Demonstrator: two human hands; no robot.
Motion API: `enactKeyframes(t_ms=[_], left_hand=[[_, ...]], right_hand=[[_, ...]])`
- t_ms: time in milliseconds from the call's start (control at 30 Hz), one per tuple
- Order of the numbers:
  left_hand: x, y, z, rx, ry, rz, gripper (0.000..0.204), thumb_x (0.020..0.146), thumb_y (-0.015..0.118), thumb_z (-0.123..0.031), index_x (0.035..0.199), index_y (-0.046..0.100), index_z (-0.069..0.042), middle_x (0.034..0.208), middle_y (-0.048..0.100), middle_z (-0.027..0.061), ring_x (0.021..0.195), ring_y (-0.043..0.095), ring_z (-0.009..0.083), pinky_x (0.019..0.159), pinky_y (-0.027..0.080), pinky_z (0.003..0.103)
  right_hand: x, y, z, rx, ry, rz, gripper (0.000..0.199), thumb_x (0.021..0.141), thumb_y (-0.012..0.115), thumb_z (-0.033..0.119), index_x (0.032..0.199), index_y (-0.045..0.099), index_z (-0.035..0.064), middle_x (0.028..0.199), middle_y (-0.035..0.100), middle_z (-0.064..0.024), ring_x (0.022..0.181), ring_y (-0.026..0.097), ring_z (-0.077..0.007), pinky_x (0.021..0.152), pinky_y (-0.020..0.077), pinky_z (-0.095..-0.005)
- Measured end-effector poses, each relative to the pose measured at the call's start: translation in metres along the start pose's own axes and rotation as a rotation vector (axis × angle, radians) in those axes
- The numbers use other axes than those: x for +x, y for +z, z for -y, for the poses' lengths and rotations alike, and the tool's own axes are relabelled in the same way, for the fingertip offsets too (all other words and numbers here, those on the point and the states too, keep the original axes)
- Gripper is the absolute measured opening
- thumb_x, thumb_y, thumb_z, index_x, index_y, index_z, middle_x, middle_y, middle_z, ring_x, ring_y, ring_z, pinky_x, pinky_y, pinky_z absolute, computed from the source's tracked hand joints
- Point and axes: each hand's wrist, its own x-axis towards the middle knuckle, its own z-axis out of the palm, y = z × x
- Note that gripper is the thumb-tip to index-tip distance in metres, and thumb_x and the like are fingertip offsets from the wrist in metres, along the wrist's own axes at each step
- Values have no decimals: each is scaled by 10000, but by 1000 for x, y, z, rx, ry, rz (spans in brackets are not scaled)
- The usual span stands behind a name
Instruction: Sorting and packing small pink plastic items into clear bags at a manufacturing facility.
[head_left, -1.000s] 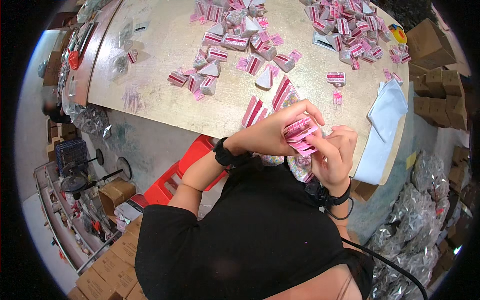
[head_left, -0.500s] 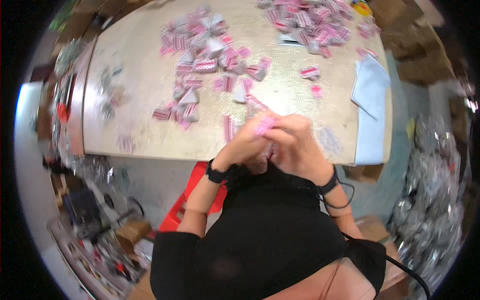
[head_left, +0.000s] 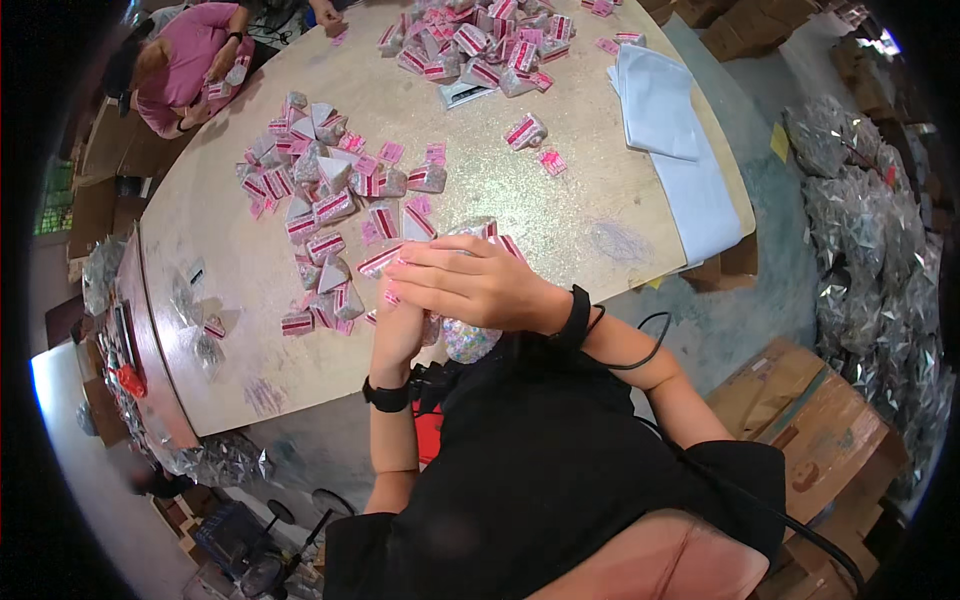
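Note:
My right hand (head_left: 475, 283) reaches across my left hand (head_left: 398, 325) at the table's near edge. Its fingers lie together, curved over the left hand, whose fingers are hidden beneath. A bit of pink label (head_left: 392, 294) shows between them. Below my right palm hangs a clear packet of shiny multicoloured bits (head_left: 470, 340); its upper part is covered by the hand, which seems to hold it. Just beyond my fingers lie small clear packets with pink-and-white striped labels, one packet (head_left: 380, 260) close to the fingertips. More form a pile of packets (head_left: 335, 172) farther left.
Another heap of packets (head_left: 480, 42) lies at the far side, near a single packet (head_left: 525, 132) and a pink tag (head_left: 552, 162). White sheets (head_left: 660, 110) cover the right edge. A co-worker in pink (head_left: 190, 60) sits far left. Silvery bags (head_left: 860, 220) and a cardboard box (head_left: 810, 420) stand right.
The view has swung, so the table appears farther left and the co-worker has come into sight. My hands have gone from fingertips meeting to the right hand lying over the left.

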Motion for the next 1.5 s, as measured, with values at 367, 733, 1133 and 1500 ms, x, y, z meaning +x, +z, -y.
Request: enactKeyframes(t_ms=[367, 733, 1133, 1500], left_hand=[[11, 18, 30, 352, 9, 13, 154, 921, 425, -146, 892, 499, -14, 686, 499, -2, 629, 468, 56, 486, 366, 208], [14, -20, 3, -465, 134, 319, 257, 960, 334, -236, 807, 404, -41, 619, 288, -15, 538, 271, 60, 416, 224, 170], [17, -42, -2, -827, 141, -146, 249, 949, 389, -272, 809, 468, -82, 618, 309, -33, 531, 293, 64, 429, 260, 191], [12, -54, 4, -699, 77, -401, 200, 938, 433, -258, 893, 441, -63, 644, 320, -27, 555, 305, 62, 409, 262, 170]], right_hand=[[-39, 1, -21, 361, 223, 99, 469, 599, 715, 115, 1048, 584, 81, 1056, 594, -48, 918, 567, -234, 806, 431, -330], [-268, 40, -165, -480, 1757, -16, 445, 758, 622, 360, 965, 558, -28, 959, 567, -215, 936, 524, -363, 818, 419, -442], [-269, 80, -154, -703, 1643, 254, 193, 834, 487, 196, 879, 579, 32, 970, 535, -167, 893, 533, -333, 763, 420, -438], [-231, 29, -135, 337, 1333, -721, 141, 855, 562, 138, 863, 583, -1, 785, 605, -50, 736, 576, -123, 671, 449, -245]])
